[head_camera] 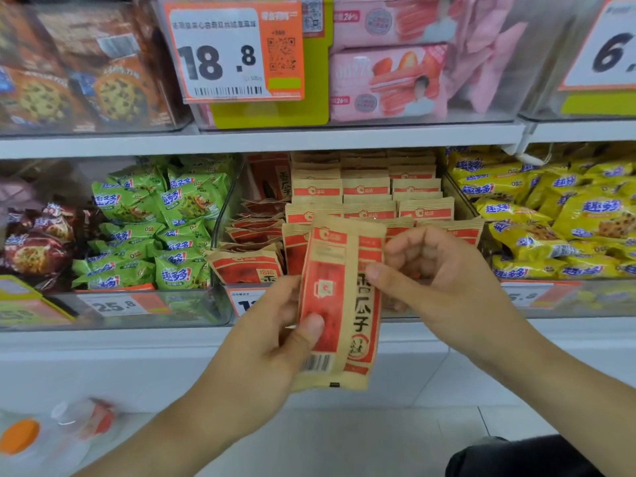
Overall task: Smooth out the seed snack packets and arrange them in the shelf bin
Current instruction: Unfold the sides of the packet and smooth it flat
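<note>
My left hand (275,325) grips the lower part of a folded packet (339,301), thumb pressed on its red face, while my right hand (437,280) pinches its right edge with curled fingers, both held in front of the bin (309,304). To do this well I judge I should draw the right hand along the fold until the paper lies flat, then stand it upright with the rows (371,197) behind. My hands hide the bin's price tag and front row, and the loose packets (254,228) at its left are a jumble.
</note>
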`<state>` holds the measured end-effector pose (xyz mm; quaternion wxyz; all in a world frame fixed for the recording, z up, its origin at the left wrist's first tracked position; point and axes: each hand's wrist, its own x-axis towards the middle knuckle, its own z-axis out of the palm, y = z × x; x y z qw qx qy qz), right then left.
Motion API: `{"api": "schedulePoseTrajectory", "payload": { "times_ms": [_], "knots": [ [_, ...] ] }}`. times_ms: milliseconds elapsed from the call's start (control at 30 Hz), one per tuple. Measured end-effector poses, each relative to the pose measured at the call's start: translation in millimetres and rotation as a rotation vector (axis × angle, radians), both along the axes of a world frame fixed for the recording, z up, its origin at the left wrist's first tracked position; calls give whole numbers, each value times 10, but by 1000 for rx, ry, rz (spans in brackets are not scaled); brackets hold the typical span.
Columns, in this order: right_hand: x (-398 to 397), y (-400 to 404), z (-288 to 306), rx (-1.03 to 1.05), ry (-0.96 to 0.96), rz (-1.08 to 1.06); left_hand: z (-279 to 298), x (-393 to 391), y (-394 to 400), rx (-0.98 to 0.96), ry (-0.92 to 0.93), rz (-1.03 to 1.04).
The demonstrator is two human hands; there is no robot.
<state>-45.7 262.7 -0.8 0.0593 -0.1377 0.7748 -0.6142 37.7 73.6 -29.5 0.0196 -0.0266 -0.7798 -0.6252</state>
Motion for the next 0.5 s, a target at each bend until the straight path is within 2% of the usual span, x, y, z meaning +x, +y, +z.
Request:
{"api": "schedulePoseTrajectory", "payload": {
  "times_ms": [67,167,233,500],
  "knots": [
    [-25,19,26,8,-26,-6,42,-1,15,55,-9,69],
    [13,22,103,-111,-138,149,67,-8,4,149,-88,115],
    [46,31,125,-100,-137,184,90,-15,1,208,-118,175],
    [88,24,140,-153,-148,236,71,-51,-32,63,63,259]
  ]
}}
